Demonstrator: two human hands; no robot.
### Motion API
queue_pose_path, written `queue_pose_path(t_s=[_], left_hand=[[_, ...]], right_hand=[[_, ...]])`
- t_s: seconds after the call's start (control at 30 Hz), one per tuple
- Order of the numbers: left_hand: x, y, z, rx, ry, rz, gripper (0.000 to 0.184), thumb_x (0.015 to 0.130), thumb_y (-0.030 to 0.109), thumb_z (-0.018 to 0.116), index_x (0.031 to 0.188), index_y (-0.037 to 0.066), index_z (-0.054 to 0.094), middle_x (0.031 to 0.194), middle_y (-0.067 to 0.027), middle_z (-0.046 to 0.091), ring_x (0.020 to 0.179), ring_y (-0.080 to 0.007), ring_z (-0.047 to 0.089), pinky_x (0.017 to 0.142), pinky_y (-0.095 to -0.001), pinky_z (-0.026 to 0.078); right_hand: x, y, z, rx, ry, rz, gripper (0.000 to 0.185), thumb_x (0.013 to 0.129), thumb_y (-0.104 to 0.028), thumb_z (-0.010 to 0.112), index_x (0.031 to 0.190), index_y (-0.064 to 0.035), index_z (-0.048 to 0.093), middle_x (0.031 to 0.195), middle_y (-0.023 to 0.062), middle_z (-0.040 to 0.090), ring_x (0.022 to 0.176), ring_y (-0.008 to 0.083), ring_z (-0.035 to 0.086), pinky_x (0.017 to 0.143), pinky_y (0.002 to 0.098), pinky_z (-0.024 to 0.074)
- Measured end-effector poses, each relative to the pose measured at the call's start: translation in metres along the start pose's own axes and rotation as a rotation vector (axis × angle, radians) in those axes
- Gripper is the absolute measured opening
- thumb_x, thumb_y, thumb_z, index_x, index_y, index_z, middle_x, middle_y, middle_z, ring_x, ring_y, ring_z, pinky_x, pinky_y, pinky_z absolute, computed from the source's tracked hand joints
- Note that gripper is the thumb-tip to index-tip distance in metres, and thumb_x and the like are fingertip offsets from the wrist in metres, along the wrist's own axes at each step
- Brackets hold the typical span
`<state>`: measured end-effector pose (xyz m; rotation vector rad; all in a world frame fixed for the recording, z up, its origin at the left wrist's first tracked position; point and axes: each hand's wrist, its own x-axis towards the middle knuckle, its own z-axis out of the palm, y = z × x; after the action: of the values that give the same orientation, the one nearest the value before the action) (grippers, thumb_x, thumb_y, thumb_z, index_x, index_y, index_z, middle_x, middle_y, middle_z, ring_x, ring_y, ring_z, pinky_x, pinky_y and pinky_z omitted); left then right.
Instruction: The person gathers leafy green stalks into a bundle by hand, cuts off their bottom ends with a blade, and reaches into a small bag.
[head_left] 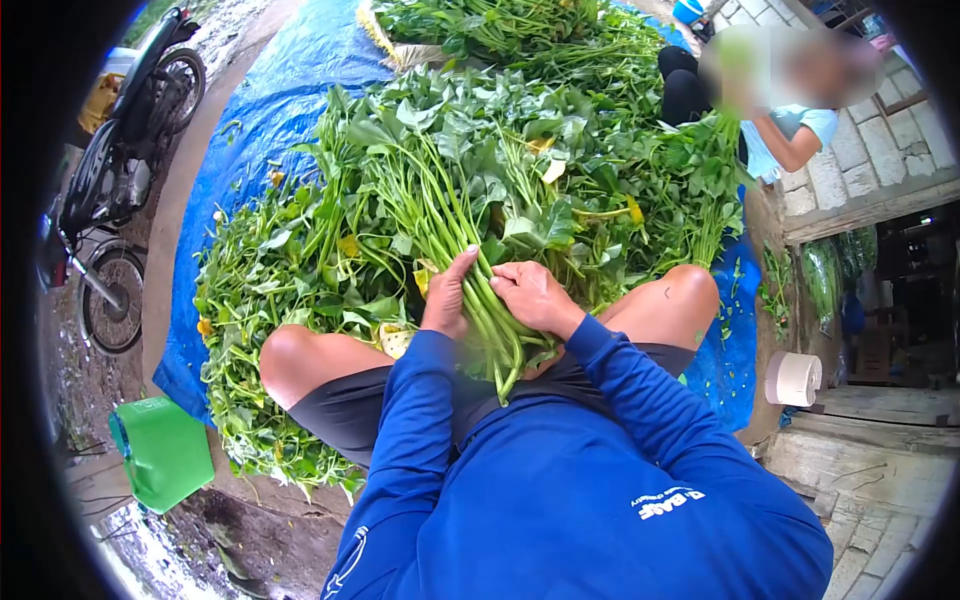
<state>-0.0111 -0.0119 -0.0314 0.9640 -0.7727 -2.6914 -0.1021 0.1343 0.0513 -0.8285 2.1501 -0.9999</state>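
Note:
A bundle of long green stems (440, 215) lies over my lap, its leafy tops pointing away from me and its cut ends toward my waist. On the left side of the bundle, my left hand (449, 295) is closed round the stems with its thumb up. My right hand (533, 297) grips the stems from the right, its fingers bent against them. Beyond my knees spreads a large heap of leafy greens (600, 160), with a few yellow leaves among them.
Under the heap is a blue tarp (270, 110). A motorcycle (125, 180) stands at the left, above a green container (165, 455). At the upper right another person (795, 140) sits beside the heap. A pale round object (793, 379) is near the right tarp edge.

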Motion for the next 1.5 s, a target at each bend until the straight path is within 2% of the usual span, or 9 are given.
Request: queue_pose_path(t_s=[0.13,0.23,0.4,0.53,0.67,0.73,0.97,1.27,1.5], left_hand=[[-0.019,0.002,0.016,0.134,0.199,0.248,0.047,0.09,0.032,0.092,0.124,0.005,0.072,0.108,-0.0038,0.075,0.091,-0.0149,0.072,0.08,-0.0322,0.059],[-0.029,0.021,0.015,0.194,0.132,-0.088,0.034,0.088,0.024,0.092,0.104,0.001,0.074,0.085,-0.0081,0.074,0.066,-0.0182,0.071,0.062,-0.0331,0.06],[-0.015,0.02,-0.001,0.005,0.178,0.151,0.025,0.086,0.01,0.087,0.102,0.0,0.07,0.08,-0.007,0.071,0.057,-0.0172,0.068,0.052,-0.0308,0.058],[-0.047,0.064,-0.001,0.213,0.243,0.345,0.025,0.09,0.01,0.083,0.11,0.002,0.071,0.091,-0.0058,0.073,0.075,-0.0188,0.073,0.067,-0.0329,0.062],[-0.063,0.1,-0.015,0.231,0.303,0.388,0.024,0.091,0.013,0.083,0.108,0.001,0.072,0.086,-0.0079,0.074,0.066,-0.0194,0.073,0.059,-0.0354,0.064],[-0.063,0.103,-0.025,0.236,0.335,0.417,0.023,0.091,0.014,0.084,0.106,-0.001,0.074,0.086,-0.0077,0.075,0.067,-0.0188,0.074,0.061,-0.0353,0.065],[-0.062,0.102,-0.022,0.154,0.38,0.338,0.026,0.09,0.01,0.083,0.11,-0.003,0.072,0.092,-0.0083,0.074,0.07,-0.0192,0.072,0.063,-0.035,0.064],[-0.061,0.106,-0.016,0.121,0.363,0.369,0.023,0.093,0.015,0.082,0.105,-0.004,0.075,0.089,-0.0091,0.076,0.071,-0.02,0.073,0.066,-0.0352,0.064],[-0.062,0.107,-0.016,0.107,0.344,0.35,0.026,0.091,0.016,0.083,0.104,-0.006,0.075,0.085,-0.0101,0.075,0.068,-0.02,0.073,0.064,-0.0341,0.062]], right_hand=[[-0.005,0.001,0.012,-0.069,-0.051,-0.085,0.033,0.107,-0.024,0.058,0.117,0.0029,0.074,0.107,0.0276,0.076,0.104,0.0443,0.074,0.095,0.0483,0.0559],[-0.007,0.001,0.022,-0.102,-0.105,-0.076,0.03,0.107,-0.023,0.056,0.104,0.0028,0.07,0.101,0.0286,0.071,0.098,0.0461,0.07,0.089,0.0536,0.0532],[-0.028,0.0,0.061,0.191,0.27,-0.326,0.038,0.105,-0.017,0.064,0.134,0.0063,0.071,0.108,0.0215,0.069,0.105,0.0382,0.068,0.098,0.0447,0.055],[-0.008,-0.029,0.033,0.066,-0.033,-0.422,0.044,0.102,-0.021,0.068,0.135,0.0071,0.07,0.115,0.0195,0.07,0.106,0.032,0.069,0.095,0.0418,0.0561],[0.057,-0.029,-0.067,0.051,0.3,-0.094,0.045,0.097,-0.028,0.068,0.125,0.0075,0.072,0.131,0.0292,0.069,0.119,0.038,0.068,0.101,0.0463,0.0552],[0.095,0.019,-0.083,-0.522,0.362,0.145,0.056,0.09,-0.041,0.075,0.122,0.0056,0.073,0.138,0.0316,0.067,0.125,0.0418,0.067,0.106,0.051,0.0547],[0.128,0.047,-0.068,-0.417,0.174,0.491,0.085,0.083,-0.047,0.084,0.145,0.0045,0.057,0.147,0.0305,0.062,0.134,0.044,0.065,0.116,0.0497,0.0517],[0.127,0.018,-0.095,-0.346,0.116,0.399,0.085,0.078,-0.031,0.09,0.138,0.0169,0.054,0.136,0.0355,0.068,0.127,0.0421,0.07,0.108,0.0428,0.0563],[0.127,0.036,-0.11,-0.042,0.197,0.226,0.08,0.076,-0.018,0.09,0.139,0.0121,0.051,0.129,0.0273,0.07,0.116,0.032,0.07,0.103,0.0398,0.0571]])
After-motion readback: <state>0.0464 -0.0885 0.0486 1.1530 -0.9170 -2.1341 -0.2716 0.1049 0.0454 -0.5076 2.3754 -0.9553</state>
